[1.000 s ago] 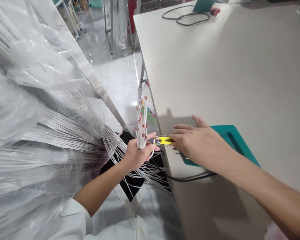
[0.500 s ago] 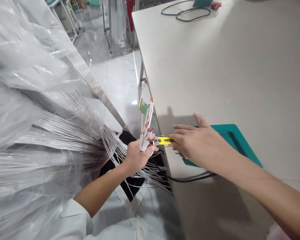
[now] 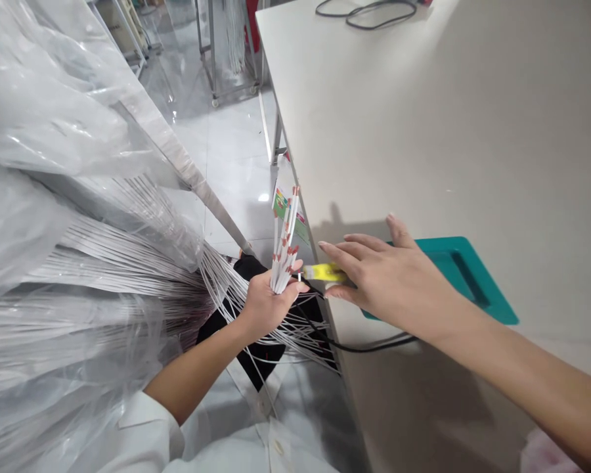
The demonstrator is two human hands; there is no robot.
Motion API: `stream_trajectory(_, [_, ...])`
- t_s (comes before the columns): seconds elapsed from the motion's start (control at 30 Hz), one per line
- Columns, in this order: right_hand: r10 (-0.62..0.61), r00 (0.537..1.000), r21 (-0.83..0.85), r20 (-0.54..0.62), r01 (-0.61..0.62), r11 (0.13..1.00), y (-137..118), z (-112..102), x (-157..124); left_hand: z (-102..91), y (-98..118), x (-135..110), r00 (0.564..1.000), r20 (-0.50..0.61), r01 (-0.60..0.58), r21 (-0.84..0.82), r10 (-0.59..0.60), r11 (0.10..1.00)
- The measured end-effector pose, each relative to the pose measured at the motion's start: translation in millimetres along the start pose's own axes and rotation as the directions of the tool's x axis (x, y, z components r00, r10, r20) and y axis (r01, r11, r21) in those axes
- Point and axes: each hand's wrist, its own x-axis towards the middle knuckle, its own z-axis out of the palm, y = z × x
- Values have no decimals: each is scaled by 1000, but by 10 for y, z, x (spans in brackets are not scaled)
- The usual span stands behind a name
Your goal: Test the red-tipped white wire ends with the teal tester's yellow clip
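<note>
My left hand [image 3: 268,299] is closed around a bundle of white wires [image 3: 286,253], whose stripped ends show reddish copper and point up and away from me. A short white wire end stands by its thumb tip. Just to the right, my right hand [image 3: 379,269] has a small yellow snips-like cutter [image 3: 322,272] between its thumb and fingers. The cutter is blurred; its tip lies close to the left thumb and I cannot tell whether it touches a wire. Beneath the right hand, a teal tray [image 3: 492,305] is partly hidden.
Many long white wires [image 3: 123,263], partly wrapped in clear plastic [image 3: 39,144], hang on a rack at left. The pale table [image 3: 423,131] fills the right side. A black cable [image 3: 374,348] runs over its near edge, another [image 3: 381,23] lies at its far end. A wheeled rack [image 3: 214,59] stands beyond.
My right hand's fingers have spread from their tighter grip around the yellow cutter. The short wire end by my left thumb now shows apart from the bundle. The view has tilted slightly.
</note>
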Motion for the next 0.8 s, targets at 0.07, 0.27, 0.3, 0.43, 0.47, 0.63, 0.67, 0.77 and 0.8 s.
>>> stream_trajectory(0.07, [4, 1000, -11, -7, -4, 1000, -1, 0, -3, -28, 2, -17, 1000, 3, 4, -16, -4, 1000])
stream_trajectory(0.27, [28, 990, 52, -135, -21, 998, -44, -97, 7, -124, -18, -94, 999, 27, 30, -95, -28, 995])
stream_trajectory(0.3, [46, 982, 82, -186, -31, 996, -80, -128, 6, -140, -17, -109, 999, 25, 34, -125, -31, 992])
stream_trajectory(0.43, [75, 935, 183, -347, -11, 983, -309, -218, -9, -207, 14, -181, 1000, -5, 19, -194, -20, 981])
stream_trajectory(0.47, [60, 933, 194, -356, 11, 981, -369, -222, -9, -221, 24, -200, 1000, -10, 4, -177, -6, 984])
stream_trajectory(0.63, [-28, 963, 174, -268, 77, 982, -544, -190, 45, -257, 50, -266, 997, 9, -75, -26, 75, 997])
stream_trajectory(0.67, [-40, 971, 166, -236, 80, 983, -555, -184, 62, -258, 51, -274, 995, 12, -95, -7, 95, 995])
stream_trajectory(0.77, [-82, 980, 154, -183, 111, 982, -570, -175, 106, -267, 43, -291, 988, 36, -156, 77, 153, 985])
stream_trajectory(0.8, [-94, 980, 148, -176, 121, 982, -575, -174, 115, -274, 36, -295, 985, 48, -171, 118, 167, 978])
